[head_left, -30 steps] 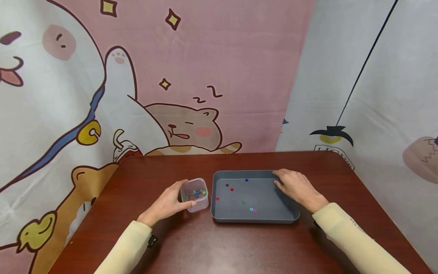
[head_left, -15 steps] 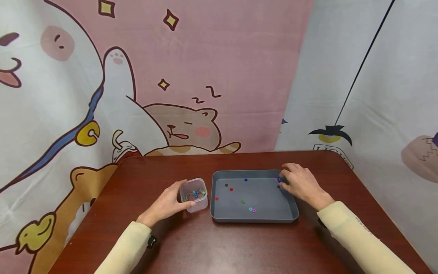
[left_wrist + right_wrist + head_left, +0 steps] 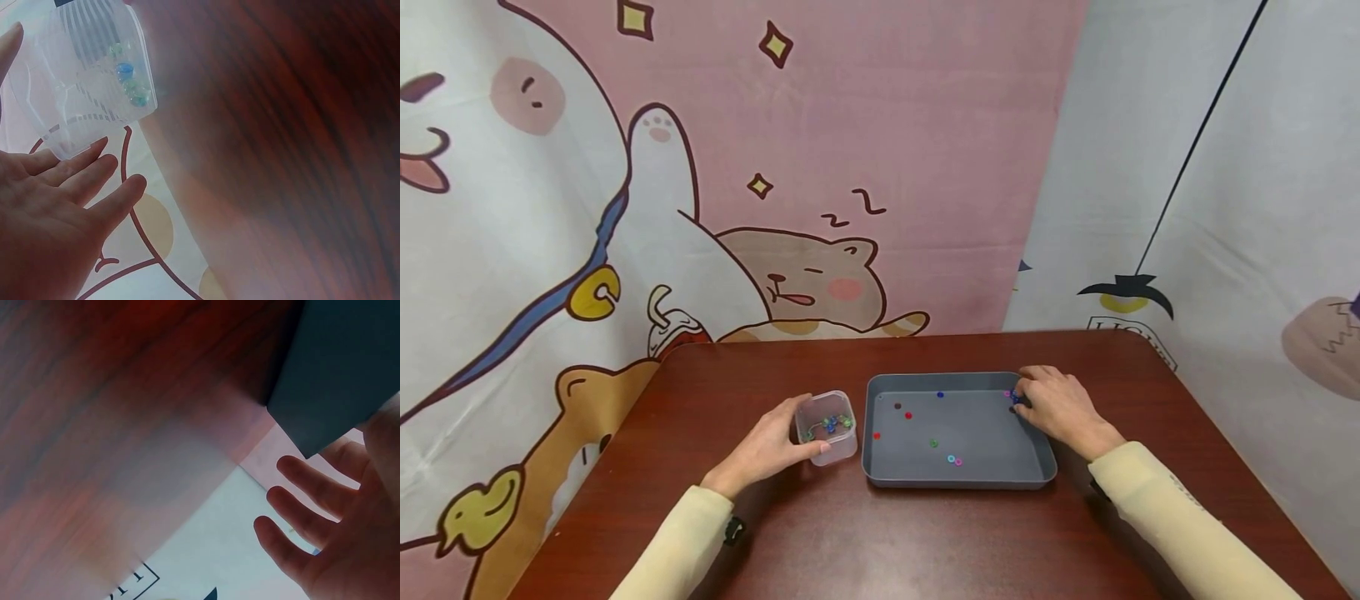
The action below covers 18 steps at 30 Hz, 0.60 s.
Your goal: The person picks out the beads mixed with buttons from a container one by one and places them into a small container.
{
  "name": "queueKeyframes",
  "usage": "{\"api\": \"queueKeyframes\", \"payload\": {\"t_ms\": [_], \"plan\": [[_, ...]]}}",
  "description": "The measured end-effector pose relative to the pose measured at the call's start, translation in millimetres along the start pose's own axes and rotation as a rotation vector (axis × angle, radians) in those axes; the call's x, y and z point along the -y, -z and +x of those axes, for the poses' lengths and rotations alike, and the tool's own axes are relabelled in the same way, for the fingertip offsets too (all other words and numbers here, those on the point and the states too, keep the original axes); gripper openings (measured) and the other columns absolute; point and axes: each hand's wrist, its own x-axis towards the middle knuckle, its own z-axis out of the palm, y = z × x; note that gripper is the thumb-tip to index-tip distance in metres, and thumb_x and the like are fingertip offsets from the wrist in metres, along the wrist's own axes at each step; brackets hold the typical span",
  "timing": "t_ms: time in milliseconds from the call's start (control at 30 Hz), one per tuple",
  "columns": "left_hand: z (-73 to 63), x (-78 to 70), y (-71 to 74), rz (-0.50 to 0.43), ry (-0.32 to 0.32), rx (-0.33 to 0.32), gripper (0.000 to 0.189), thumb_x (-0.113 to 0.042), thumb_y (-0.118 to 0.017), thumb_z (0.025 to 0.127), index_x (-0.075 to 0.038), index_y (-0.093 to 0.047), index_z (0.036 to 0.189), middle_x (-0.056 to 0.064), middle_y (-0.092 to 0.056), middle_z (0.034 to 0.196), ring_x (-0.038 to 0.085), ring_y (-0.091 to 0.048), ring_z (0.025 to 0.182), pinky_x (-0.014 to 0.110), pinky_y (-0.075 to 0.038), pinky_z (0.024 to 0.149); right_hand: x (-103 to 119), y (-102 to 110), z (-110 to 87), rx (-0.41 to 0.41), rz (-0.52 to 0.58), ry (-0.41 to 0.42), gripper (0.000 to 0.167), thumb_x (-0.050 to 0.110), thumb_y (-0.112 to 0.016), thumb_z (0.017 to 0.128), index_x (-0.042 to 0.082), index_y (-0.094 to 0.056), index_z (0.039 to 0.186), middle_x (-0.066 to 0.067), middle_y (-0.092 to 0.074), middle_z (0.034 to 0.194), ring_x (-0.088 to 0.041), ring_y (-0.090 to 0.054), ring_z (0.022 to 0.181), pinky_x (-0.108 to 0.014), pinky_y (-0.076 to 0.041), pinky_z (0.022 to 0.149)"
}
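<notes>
My left hand [image 3: 771,442] holds a clear plastic box [image 3: 835,452], thumb at its near side and fingers at the far side. Green and blue beads [image 3: 125,72] lie inside it. My right hand [image 3: 1060,404] is at the far right corner of the grey tray [image 3: 958,482], thumb and forefinger right at a small cluster of blue beads [image 3: 1017,397]. In the right wrist view the other fingers [image 3: 294,500] extend outside the tray wall, which hides the thumb and forefinger tips. I cannot tell whether they grip a bead.
Loose beads lie scattered in the tray: two red beads [image 3: 908,415], a blue bead [image 3: 940,395], a green bead [image 3: 934,443], and a cyan ring [image 3: 951,459] beside a pink one. Brown table [image 3: 880,542] surrounds the tray; a printed cloth [image 3: 925,167] hangs behind.
My right hand has drawn back to the right from over the tray corner, baring pink, blue and dark beads, then shifted slightly at the blue ones. The left hand and box stay put.
</notes>
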Motion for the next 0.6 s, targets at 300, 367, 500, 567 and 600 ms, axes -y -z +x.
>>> {"api": "queueKeyframes", "payload": {"t_ms": [300,367,500,567,600], "plan": [[-1.0,0.1,-0.3,-0.004,0.012,0.0,0.097,-0.053,-0.085,0.081,-0.006,-0.043,0.154,0.015,-0.054,0.148,0.033,-0.054,0.132,0.057,-0.044,0.11,0.3,-3.3,2.5,0.01,-0.017,-0.005,0.017,0.018,-0.086,0.085,0.007,-0.079,0.095,-0.024,-0.065,0.13,-0.047,-0.059,0.121,-0.062,-0.052,0.082],[-0.3,0.2,-0.9,-0.007,0.012,-0.001,0.096,-0.052,-0.085,0.082,-0.006,-0.042,0.154,0.015,-0.053,0.148,0.033,-0.054,0.132,0.057,-0.044,0.11,0.9,-3.5,2.8,0.016,-0.013,-0.008,0.015,0.017,-0.086,0.085,0.008,-0.079,0.095,-0.024,-0.066,0.13,-0.047,-0.059,0.121,-0.063,-0.052,0.081],[0.4,0.4,-1.5,-0.011,0.012,-0.005,0.096,-0.051,-0.085,0.081,-0.007,-0.043,0.154,0.014,-0.054,0.147,0.033,-0.054,0.131,0.058,-0.044,0.109,1.9,-3.6,2.5,0.02,0.01,-0.015,0.012,0.014,-0.085,0.085,0.008,-0.08,0.094,-0.024,-0.066,0.129,-0.048,-0.059,0.12,-0.063,-0.053,0.082],[0.3,0.6,-1.6,-0.013,0.012,-0.009,0.096,-0.051,-0.085,0.081,-0.006,-0.043,0.154,0.014,-0.055,0.147,0.033,-0.055,0.131,0.057,-0.045,0.109,2.3,-3.5,2.1,0.023,0.019,-0.015,0.012,0.013,-0.085,0.085,0.008,-0.08,0.095,-0.024,-0.066,0.13,-0.048,-0.059,0.12,-0.063,-0.053,0.081],[0.0,0.5,-1.6,-0.014,0.013,-0.01,0.095,-0.051,-0.086,0.081,-0.007,-0.043,0.154,0.014,-0.055,0.147,0.033,-0.055,0.131,0.057,-0.045,0.109,2.2,-3.4,1.8,0.024,0.027,-0.015,0.012,0.013,-0.084,0.086,0.008,-0.08,0.095,-0.024,-0.066,0.13,-0.048,-0.059,0.121,-0.063,-0.053,0.081]]}}
